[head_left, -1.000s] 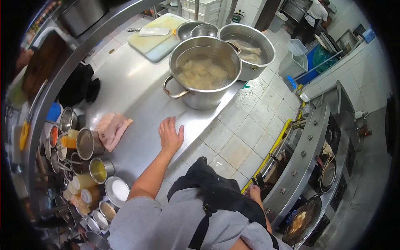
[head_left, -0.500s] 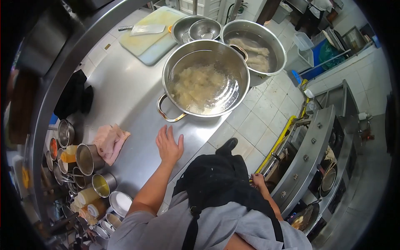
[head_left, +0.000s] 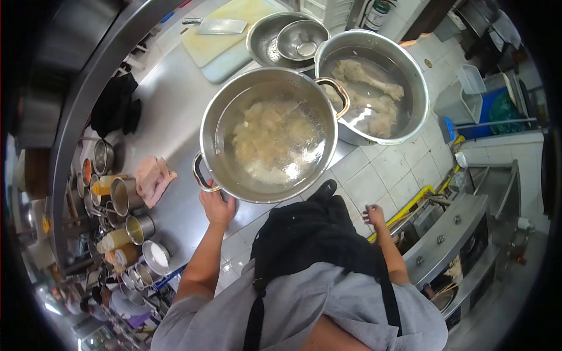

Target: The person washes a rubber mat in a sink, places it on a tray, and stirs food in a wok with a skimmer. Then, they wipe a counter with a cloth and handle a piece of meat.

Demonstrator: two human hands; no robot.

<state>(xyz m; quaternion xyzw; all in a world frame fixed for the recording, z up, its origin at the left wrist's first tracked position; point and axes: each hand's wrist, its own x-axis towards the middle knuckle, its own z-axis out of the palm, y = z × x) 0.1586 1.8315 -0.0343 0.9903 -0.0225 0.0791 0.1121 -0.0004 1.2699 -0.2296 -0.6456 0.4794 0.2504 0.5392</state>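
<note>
A large steel pot (head_left: 212, 131) of cloudy liquid, with pale yellowish pieces in it, stands at the near edge of the steel table. My left hand (head_left: 218, 206) is at its left loop handle (head_left: 201, 171), fingers closed round the lower part, partly hidden by the metal. The pot's other handle (head_left: 336, 96) faces a second big pot (head_left: 422, 88), which holds pale meaty bones in water. My right hand (head_left: 373, 215) hangs in the air to the right, above the floor, fingers loosely bent and apart with nothing in them.
Behind the pots are nested steel bowls (head_left: 257, 41) and cutting boards (head_left: 225, 69) with a cleaver (head_left: 222, 26). A crumpled pink cloth (head_left: 154, 180) lies left, near several metal containers (head_left: 139, 229). A stove (head_left: 439, 240) and yellow pipe (head_left: 410, 209) are at right.
My left hand has moved forward and taken hold of the pot's left handle. The pot has shifted left and nearer to me. My right hand has risen forward, away from the stove side.
</note>
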